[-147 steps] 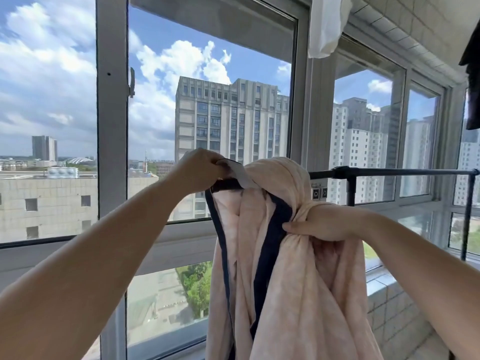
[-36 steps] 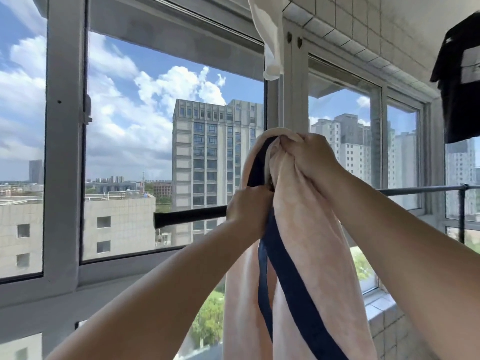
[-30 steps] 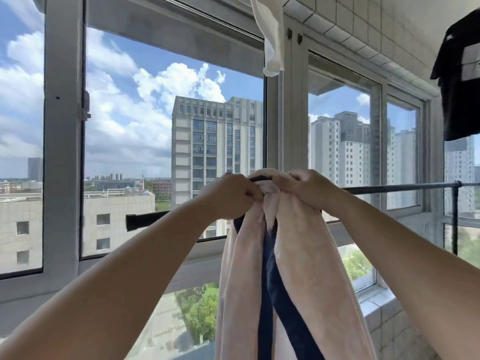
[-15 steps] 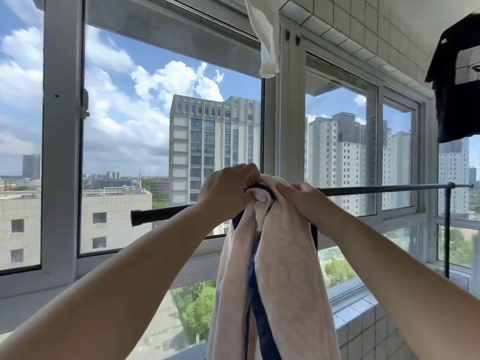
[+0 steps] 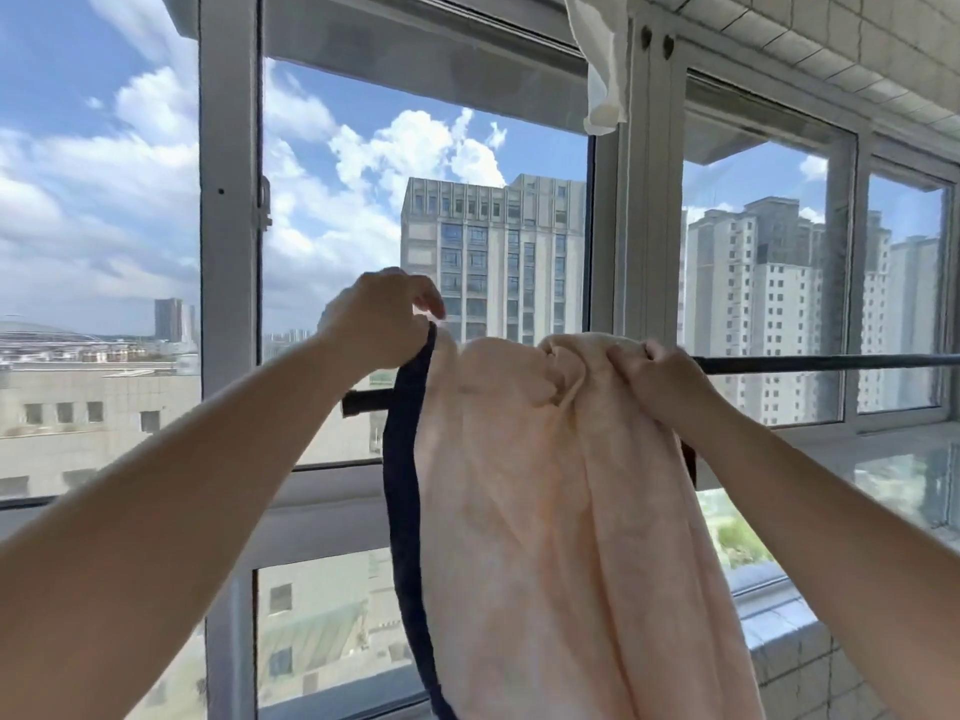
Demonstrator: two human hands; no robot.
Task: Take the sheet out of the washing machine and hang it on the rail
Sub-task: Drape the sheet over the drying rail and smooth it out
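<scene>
A pale pink sheet [image 5: 561, 491] with a dark navy border hangs over the black rail [image 5: 810, 364] in front of the window. It is draped across the rail's left end and falls down past the bottom of the view. My left hand [image 5: 382, 324] pinches the navy edge at the sheet's upper left, a little above the rail. My right hand [image 5: 654, 379] grips a bunched fold at the sheet's upper right, on the rail. The rail behind the sheet is hidden.
Large windows [image 5: 493, 252] with grey frames stand just behind the rail. A white cloth [image 5: 597, 59] hangs from above at the top. A tiled ledge [image 5: 795, 662] runs low on the right. The rail continues bare to the right.
My hands, which were close together on the bunched sheet, have moved apart along the rail. The sheet is now spread wider, with the navy border drawn to the left.
</scene>
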